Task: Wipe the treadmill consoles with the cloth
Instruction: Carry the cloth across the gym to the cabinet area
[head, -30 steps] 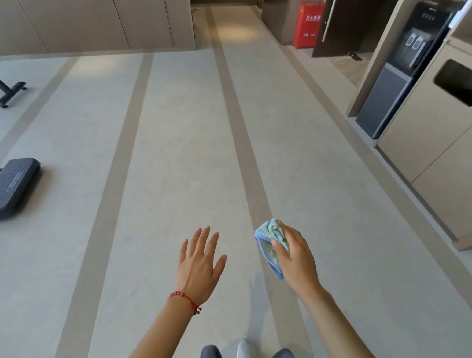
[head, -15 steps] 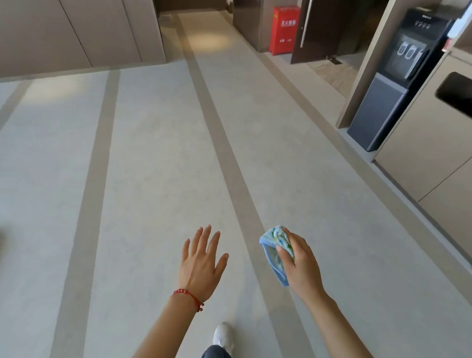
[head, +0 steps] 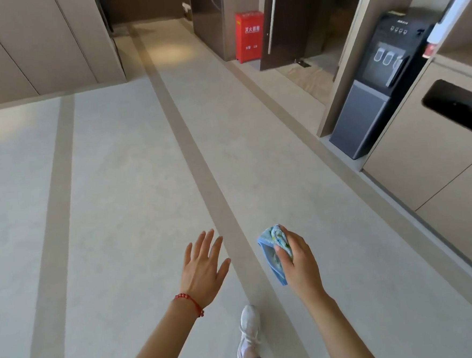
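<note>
Right hand [head: 300, 261] grips bunched light-blue patterned cloth [head: 274, 250], low over pale striped floor [head: 134, 186], well short of red fire-extinguisher box [head: 249, 36]. Left hand [head: 203, 267] empty, fingers spread. No treadmill console in view. Risk: loose hanging cloth end slipping from grip mid-stride.

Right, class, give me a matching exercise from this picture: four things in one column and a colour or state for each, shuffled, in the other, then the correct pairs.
Things
1. cloth
2. left hand
3. fire cabinet
4. water dispenser

Descriptions
A. red, standing by the dark door
B. fingers spread, holding nothing
C. black and grey, beside the beige cabinets
D. blue, bunched in the right hand

Pairs: 1-D, 2-B, 3-A, 4-C
</note>
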A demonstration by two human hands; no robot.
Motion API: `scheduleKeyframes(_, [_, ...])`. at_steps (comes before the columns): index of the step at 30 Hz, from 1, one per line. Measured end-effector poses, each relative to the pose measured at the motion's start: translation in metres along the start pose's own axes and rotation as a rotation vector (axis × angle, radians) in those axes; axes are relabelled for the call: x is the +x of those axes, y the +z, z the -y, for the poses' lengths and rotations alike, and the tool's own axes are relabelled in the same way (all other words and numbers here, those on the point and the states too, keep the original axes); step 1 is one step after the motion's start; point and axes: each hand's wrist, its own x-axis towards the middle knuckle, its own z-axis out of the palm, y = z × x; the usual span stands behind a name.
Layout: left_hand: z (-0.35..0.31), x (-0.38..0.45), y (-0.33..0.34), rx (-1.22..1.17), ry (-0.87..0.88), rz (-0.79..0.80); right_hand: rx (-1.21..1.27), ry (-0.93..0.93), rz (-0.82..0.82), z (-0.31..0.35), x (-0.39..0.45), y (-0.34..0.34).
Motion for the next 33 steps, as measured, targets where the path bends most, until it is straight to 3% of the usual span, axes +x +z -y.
scheduleKeyframes(14, [-0.045, 0.28, -0.002, 0.035, 0.29, 0.057, -0.012, 0.14, -0.211, -0.053, 0.211, -0.031])
scheduleKeyframes(26, [-0.138, 0.505, 0.029, 0.007, 0.779, 0.146, -0.033, 0.502, -0.553, -0.118, 0.329, -0.081])
scheduleKeyframes(33, [-0.205, 0.59, 0.041, -0.006, 1.012, 0.174, -0.035, 0.64, -0.716, -0.134, 0.37, -0.115])
